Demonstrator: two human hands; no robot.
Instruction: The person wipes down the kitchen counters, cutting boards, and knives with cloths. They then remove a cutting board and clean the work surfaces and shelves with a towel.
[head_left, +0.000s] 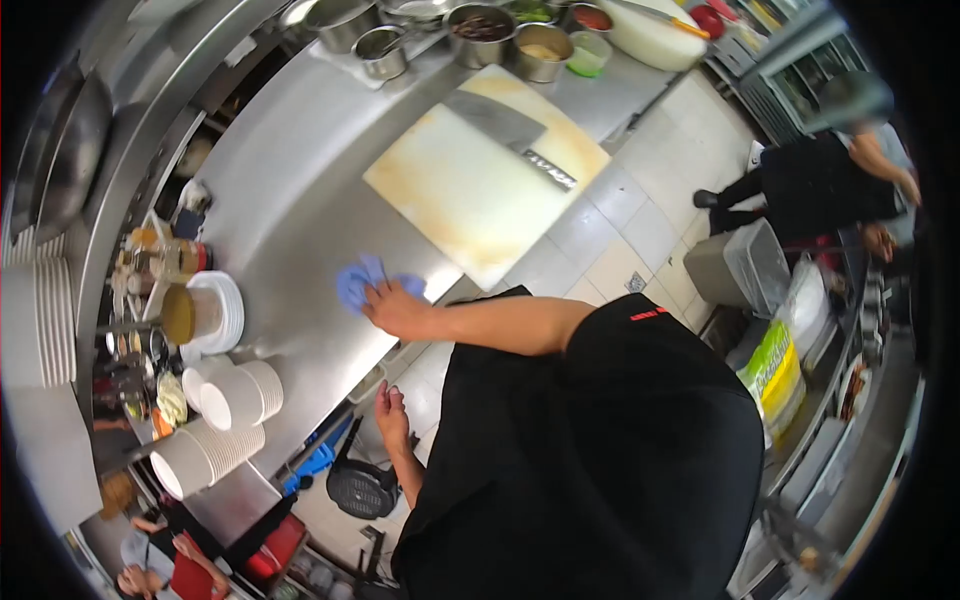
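My right hand [398, 312] holds the blue cloth [352, 286] near the table edge [335, 385]; likely limp, light, I'd bunch its middle; left hand [393, 412] looks empty.

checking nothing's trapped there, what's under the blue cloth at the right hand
Under the blue cloth is the metal counter, visible around its edges. The right hand is on top; anything directly beneath the bunched fabric is covered and cannot be seen.

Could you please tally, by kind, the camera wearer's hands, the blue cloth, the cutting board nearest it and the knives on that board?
Hands (left hand, right hand): 2
Blue cloth: 1
Cutting board: 1
Knife on that board: 1
Total: 5
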